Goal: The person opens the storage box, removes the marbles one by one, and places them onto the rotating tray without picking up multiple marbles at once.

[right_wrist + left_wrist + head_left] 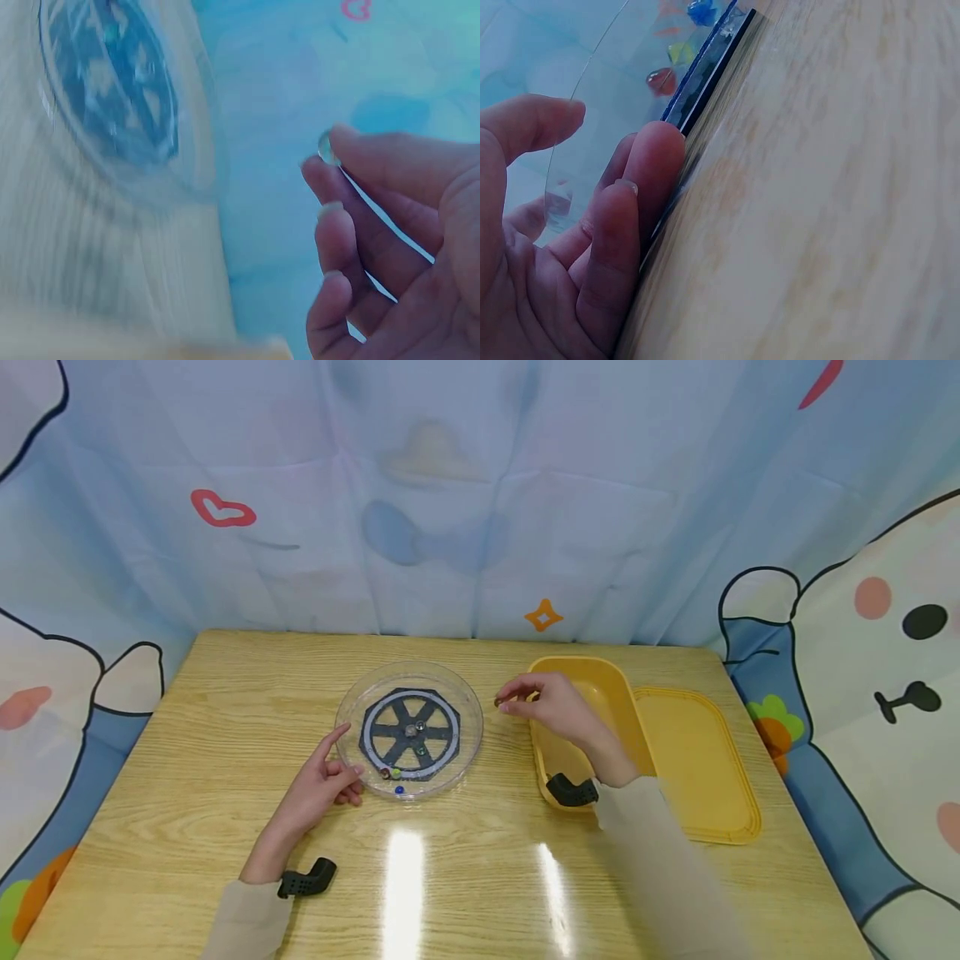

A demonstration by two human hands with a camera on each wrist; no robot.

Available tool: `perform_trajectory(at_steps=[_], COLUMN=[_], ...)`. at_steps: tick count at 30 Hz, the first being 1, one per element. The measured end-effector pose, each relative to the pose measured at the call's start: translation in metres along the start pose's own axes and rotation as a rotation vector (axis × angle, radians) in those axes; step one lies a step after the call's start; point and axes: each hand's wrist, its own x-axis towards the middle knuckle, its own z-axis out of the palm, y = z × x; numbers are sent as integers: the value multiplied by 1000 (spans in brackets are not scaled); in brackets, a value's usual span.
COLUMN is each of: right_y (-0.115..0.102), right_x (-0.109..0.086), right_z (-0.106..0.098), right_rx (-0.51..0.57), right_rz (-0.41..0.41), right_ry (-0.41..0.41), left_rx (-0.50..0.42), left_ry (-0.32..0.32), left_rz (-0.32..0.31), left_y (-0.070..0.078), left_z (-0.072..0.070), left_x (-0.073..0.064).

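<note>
A clear round dish (467, 752) stands left of centre, with a dark spoked wheel shape (384, 731) showing in it. Several glass marbles lie inside, among them a blue marble (400, 790), a yellow-green marble (396, 773) and a dark red marble (661, 81). My left hand (318, 789) touches the dish's near-left edge; its index finger is extended and the lower fingers are loosely bent. Between thumb and index fingertip my right hand (558, 706) pinches a small glass marble (327, 148). This hand is above the yellow bin's left side, its fingertips beyond the rim towards the dish.
A deep yellow bin (537, 760) stands right of the dish, partly covered by the right forearm. Beside it a flat yellow lid (701, 760) lies on the wooden table (247, 693). A patterned blue curtain (480, 527) hangs behind the table's far edge.
</note>
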Motion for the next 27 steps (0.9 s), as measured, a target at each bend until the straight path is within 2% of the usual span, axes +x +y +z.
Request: perform_trajectory(at_steps=[8, 16, 20, 27], right_y=[-16, -24, -26, -27], right_x=[17, 28, 30, 33], right_z=[42, 82, 96, 109], right_rx=[29, 131, 142, 150], right_rz=[-13, 0, 14, -31], right_ry=[51, 39, 29, -18], left_rx=[2, -10, -6, -7], left_ry=[-3, -2, -2, -1], left_rz=[3, 4, 4, 0], left_y=[1, 2, 3, 2], left_z=[0, 0, 0, 1], left_x=[0, -2, -2, -1])
